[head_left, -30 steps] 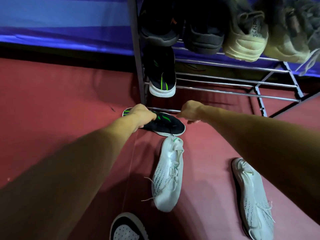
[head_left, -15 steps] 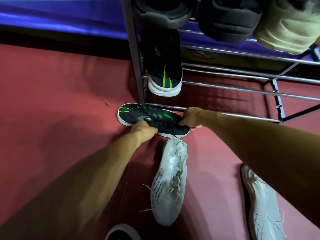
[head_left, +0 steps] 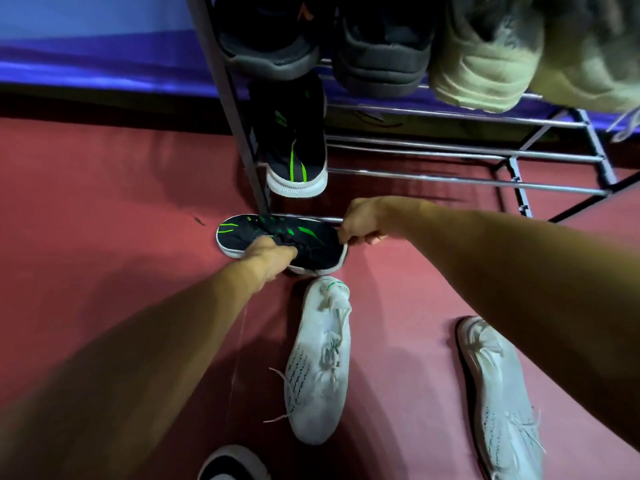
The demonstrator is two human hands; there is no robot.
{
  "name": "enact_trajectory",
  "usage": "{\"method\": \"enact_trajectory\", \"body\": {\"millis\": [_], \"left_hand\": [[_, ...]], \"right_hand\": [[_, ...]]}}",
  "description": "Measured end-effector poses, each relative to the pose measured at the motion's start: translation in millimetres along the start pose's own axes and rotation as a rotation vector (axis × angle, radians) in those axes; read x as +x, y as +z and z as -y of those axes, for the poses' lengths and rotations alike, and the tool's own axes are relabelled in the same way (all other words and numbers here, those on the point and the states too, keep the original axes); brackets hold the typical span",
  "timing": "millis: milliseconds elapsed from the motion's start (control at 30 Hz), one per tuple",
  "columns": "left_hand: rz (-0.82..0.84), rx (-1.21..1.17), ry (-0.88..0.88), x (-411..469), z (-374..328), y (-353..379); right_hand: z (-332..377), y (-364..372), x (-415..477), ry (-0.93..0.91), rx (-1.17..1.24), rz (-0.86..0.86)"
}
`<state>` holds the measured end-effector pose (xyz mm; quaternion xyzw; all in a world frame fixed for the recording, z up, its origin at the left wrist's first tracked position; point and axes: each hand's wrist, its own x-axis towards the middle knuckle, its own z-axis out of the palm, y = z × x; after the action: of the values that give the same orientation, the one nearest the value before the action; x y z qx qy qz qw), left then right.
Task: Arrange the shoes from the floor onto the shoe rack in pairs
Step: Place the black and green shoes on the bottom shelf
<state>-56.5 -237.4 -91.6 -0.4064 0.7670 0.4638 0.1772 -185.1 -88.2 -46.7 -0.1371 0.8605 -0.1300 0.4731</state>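
A black shoe with green stripes [head_left: 266, 232] lies sideways on the red floor at the foot of the metal shoe rack [head_left: 450, 180]. My left hand [head_left: 268, 256] grips its opening near the middle. My right hand [head_left: 360, 223] pinches its heel end. Its matching black and green shoe [head_left: 296, 147] stands on the rack's lower shelf at the left, toe pointing outward. Two white knit shoes lie on the floor, one in the middle [head_left: 320, 358] and one to the right [head_left: 498, 403].
The upper shelf carries two dark shoes [head_left: 381, 53] and two beige sneakers [head_left: 485, 60]. Another dark shoe with a white sole [head_left: 232, 465] peeks in at the bottom edge. A purple-blue cloth [head_left: 86, 57] hangs behind the rack.
My left hand slid from the shoe's toe side toward its opening and took hold. My right hand closed on the heel. The view shifted closer to the rack.
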Motion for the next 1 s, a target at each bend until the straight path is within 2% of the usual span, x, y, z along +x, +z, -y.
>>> {"method": "enact_trajectory", "body": {"millis": [100,200,400,500,767,900,1000], "left_hand": [[0.056,0.0,-0.032,-11.8,-3.8,-23.0],[0.119,0.004,-0.049,-31.3,-14.0,-39.5],[0.178,-0.01,0.06,-89.8,-45.6,-31.7],[0.272,-0.076,0.01,-111.2,-55.2,-15.4],[0.386,-0.191,-0.162,-137.3,-65.5,9.3],[0.48,-0.163,-0.119,-141.7,-76.6,10.0],[0.539,-0.104,-0.107,-147.8,-82.3,5.6]], "right_hand": [[6.7,-7.8,-26.7,-0.022,0.172,0.164],[12.4,-9.5,-52.3,-0.012,0.254,0.205],[3.4,-14.0,-106.1,0.075,0.502,0.344],[-12.5,-17.9,-128.1,0.081,0.578,0.395],[-33.6,-31.2,-163.5,0.043,0.675,0.379],[-44.3,-45.6,-181.6,0.036,0.604,0.42],[-56.0,-53.6,-186.9,0.12,0.552,0.33]]}}
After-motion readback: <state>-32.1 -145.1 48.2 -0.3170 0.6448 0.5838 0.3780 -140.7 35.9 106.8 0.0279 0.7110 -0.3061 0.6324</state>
